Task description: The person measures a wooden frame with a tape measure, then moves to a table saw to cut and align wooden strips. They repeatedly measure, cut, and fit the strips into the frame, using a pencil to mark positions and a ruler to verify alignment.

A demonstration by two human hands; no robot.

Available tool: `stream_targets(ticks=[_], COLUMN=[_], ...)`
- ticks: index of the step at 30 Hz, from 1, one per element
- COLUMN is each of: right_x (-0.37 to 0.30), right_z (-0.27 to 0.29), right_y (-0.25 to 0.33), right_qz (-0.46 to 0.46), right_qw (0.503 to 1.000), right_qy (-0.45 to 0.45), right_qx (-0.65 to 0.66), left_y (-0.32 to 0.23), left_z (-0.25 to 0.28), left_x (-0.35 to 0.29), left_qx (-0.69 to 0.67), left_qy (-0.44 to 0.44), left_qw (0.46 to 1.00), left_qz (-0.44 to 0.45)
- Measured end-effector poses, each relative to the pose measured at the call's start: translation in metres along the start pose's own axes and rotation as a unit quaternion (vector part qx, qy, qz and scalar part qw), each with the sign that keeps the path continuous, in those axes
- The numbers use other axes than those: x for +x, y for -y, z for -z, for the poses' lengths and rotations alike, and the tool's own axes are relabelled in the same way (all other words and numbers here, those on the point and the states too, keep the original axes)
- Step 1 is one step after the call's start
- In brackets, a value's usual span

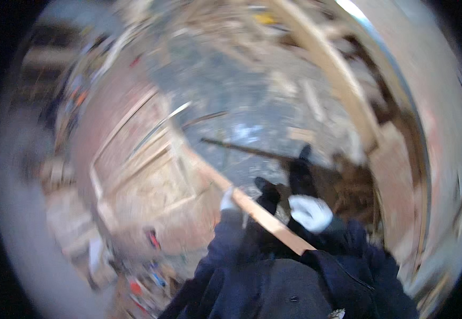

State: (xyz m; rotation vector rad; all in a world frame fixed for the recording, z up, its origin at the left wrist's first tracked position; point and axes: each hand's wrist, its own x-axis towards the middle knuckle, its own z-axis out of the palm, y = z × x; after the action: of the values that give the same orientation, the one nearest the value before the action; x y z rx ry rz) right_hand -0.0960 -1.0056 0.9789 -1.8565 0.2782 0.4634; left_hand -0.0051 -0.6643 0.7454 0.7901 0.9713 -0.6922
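Long wooden board (252, 207) across dark jacket, left hand (227, 200) in white glove at its upper side, fingers hidden, right hand (309, 211) just beside the board, grip unclear

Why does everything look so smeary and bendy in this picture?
In the head view motion blur smears everything, even the wooden plank held between the gloved left hand and right hand; the fisheye lens bows the long beam; the corners are black; a bright glare sits at the top right.
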Motion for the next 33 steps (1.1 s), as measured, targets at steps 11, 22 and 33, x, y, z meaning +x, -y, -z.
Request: stream_targets(ticks=[11,22,33], right_x=[0.009,0.063,0.108], right_z=[-0.093,-0.175,-0.287], right_y=[0.046,0.048,-0.006], right_qz=[0.033,0.157,0.014], right_qw=[0.938,0.901,0.898], right_qy=[0.346,0.345,0.21], right_qx=[-0.008,-0.211,-0.386], left_y=[-0.126,-0.122,0.223], left_z=[0.019,0.112,0.335], left_x=[-0.06,-0.159,-0.184], left_qx=[-0.212,-0.151,0.451], left_qy=[-0.06,-0.271,-0.417], left_qw=[0.879,0.784,0.65], left_qz=[-0.423,-0.538,-0.448])
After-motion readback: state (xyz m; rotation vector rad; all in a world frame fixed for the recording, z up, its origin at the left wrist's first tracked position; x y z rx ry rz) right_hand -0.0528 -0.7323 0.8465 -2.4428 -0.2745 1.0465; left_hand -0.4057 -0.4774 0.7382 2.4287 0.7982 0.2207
